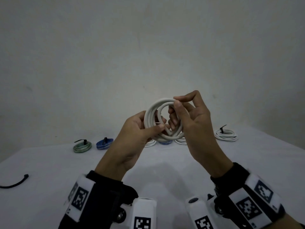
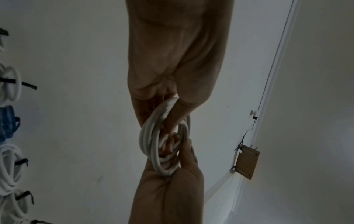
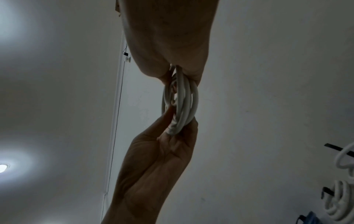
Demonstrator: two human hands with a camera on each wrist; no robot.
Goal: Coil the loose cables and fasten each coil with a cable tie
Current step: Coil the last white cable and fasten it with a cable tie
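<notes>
At the far left edge of the white-covered table [image 1: 49, 171] we see a loose black cable tie [image 1: 15, 183] lying flat. Further back sits a green coil [image 1: 82, 146] bound with a black tie, and just beside it a blue coil [image 1: 104, 143], tied the same way. Moving toward the middle, our left hand [image 1: 132, 138] is raised above the table, its thumb and fingers curled round the lower left arc of the white cable coil [image 1: 162, 120], which stands roughly upright in the air between both hands. In the left wrist view the same coil [image 2: 153, 144] shows as several stacked turns clamped at the base of the thumb, and we can see no tie on it from any view. Behind the hands, partly hidden, lie more white coils and another blue coil [image 1: 165, 142] on the table; we cannot tell how many white ones there are. Our right hand [image 1: 194, 123] comes next: its thumb and forefinger pinch the upper right of the coil, while the other fingers pass through the ring and curl round its right side. The right wrist view shows the coil [image 3: 182, 103] edge-on, gripped at both ends. Farthest right, well apart from the hands, rests a tied white coil [image 1: 226, 135] with a black tie sticking up.
</notes>
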